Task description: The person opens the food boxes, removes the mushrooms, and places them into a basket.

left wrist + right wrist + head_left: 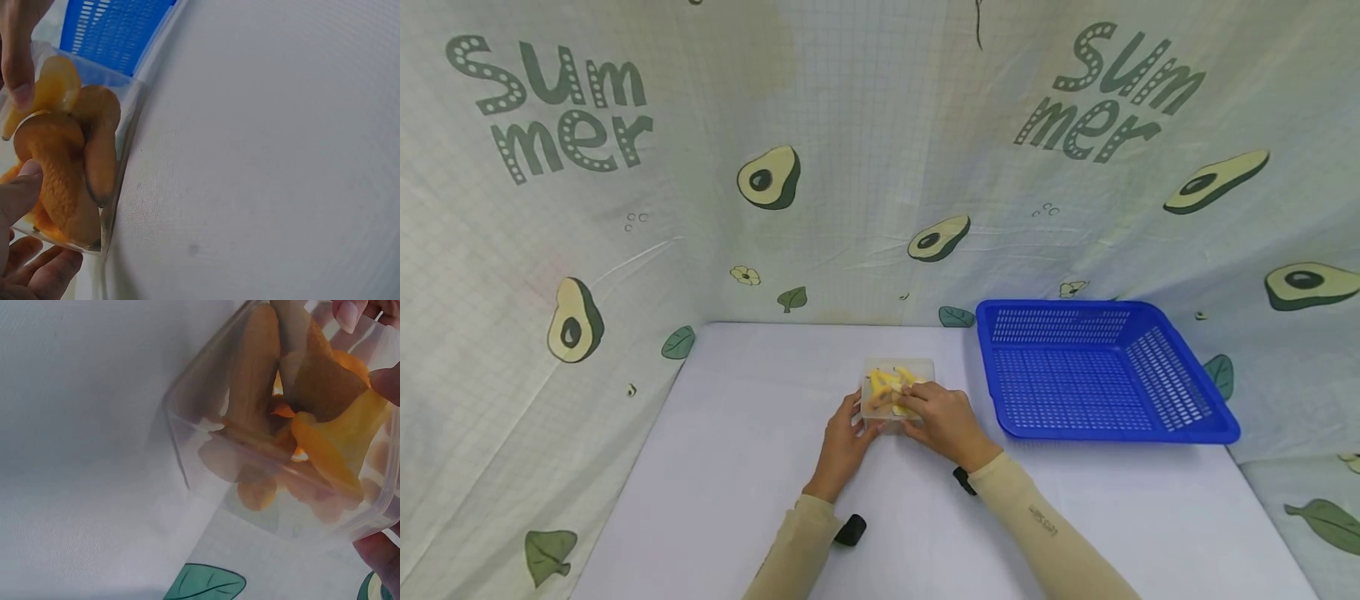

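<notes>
A clear plastic container (874, 411) holds several yellow-orange curved pieces (880, 387) with small dark tips, seen through its walls. My left hand (842, 450) grips the left near corner, thumb on the near wall and fingers round the side. From the right, my right hand (945, 417) holds the same container, its fingers laid over the top and its thumb low on the near side. Up close in the left wrist view, the pieces (59, 169) look rough and orange in places. The right wrist view shows them (340, 440) piled behind the see-through wall.
A large blue plastic basket (1075, 392) with perforated sides stands at the right of the white table (760, 392). Behind the table hangs a curtain (850, 167) printed with avocados, leaves and lettering.
</notes>
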A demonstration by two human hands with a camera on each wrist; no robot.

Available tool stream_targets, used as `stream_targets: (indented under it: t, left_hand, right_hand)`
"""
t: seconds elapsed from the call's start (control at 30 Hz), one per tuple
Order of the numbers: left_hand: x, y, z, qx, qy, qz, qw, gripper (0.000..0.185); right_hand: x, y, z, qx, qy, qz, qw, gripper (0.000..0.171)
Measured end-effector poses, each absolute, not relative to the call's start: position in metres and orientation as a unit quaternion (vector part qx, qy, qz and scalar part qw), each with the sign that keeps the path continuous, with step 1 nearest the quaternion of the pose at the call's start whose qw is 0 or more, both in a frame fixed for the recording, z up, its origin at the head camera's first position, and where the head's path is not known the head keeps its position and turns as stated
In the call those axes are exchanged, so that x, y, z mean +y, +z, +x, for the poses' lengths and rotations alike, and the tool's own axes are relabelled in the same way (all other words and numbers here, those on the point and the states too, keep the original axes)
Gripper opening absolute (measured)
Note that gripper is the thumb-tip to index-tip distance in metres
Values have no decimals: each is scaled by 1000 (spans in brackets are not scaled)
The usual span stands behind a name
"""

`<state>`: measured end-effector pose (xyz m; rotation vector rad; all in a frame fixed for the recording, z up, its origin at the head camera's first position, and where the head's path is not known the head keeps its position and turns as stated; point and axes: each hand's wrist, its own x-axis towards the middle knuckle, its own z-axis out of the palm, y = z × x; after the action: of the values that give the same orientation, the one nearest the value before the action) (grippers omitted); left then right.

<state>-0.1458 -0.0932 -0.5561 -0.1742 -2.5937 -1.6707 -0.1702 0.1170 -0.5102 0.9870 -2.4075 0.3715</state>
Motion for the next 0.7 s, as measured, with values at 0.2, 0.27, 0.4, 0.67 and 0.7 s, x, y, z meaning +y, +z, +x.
stream_targets:
  t: [0.2, 0.27, 0.4, 0.67, 0.7]
  left_hand:
    - [-92, -556, -146, -841, -538, -55, 30, 64]
    - [-91, -556, -146, -841, -537, -53, 32, 64]
    - [-90, -556, -145, -842, -537, -47, 34, 65]
    - [-89, -556, -145, -842, -538, -36, 31, 65]
    - [-89, -556, -145, -841, -539, -37, 32, 65]
  right_hand:
    - [119, -511, -173, -881, 129, 373, 260, 45]
    - [120, -512, -174, -880, 125, 375, 263, 45]
    - [120, -511, -175, -875, 124, 382, 271, 44]
    - [120, -510, -175, -874, 117, 386, 270, 41]
    - [120, -510, -175, -875, 116, 386, 270, 41]
